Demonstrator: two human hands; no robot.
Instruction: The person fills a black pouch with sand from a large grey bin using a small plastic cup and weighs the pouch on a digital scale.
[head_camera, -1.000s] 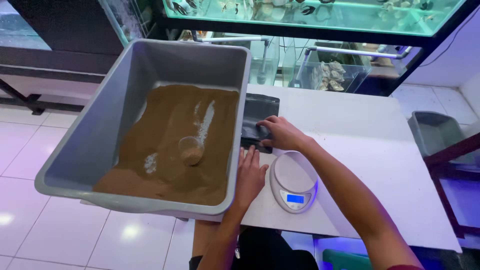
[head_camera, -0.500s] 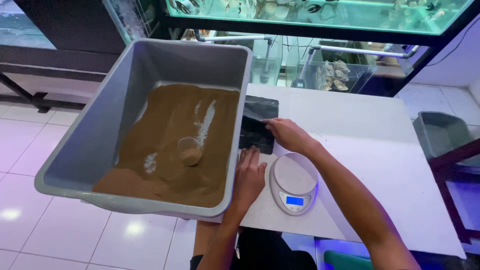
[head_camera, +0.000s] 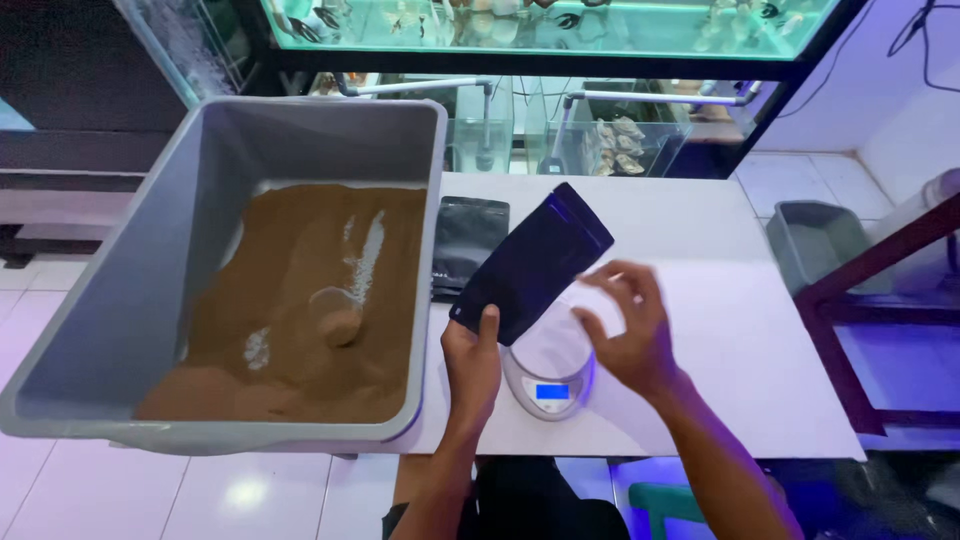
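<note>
Left hand (head_camera: 472, 365) pinches black pouch (head_camera: 532, 262) above scale (head_camera: 548, 372); right hand (head_camera: 628, 335) open, fingers spread, beside it.

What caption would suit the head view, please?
Left hand lifts a black pouch over a small scale, beside a grey tub of brown granules.
</note>
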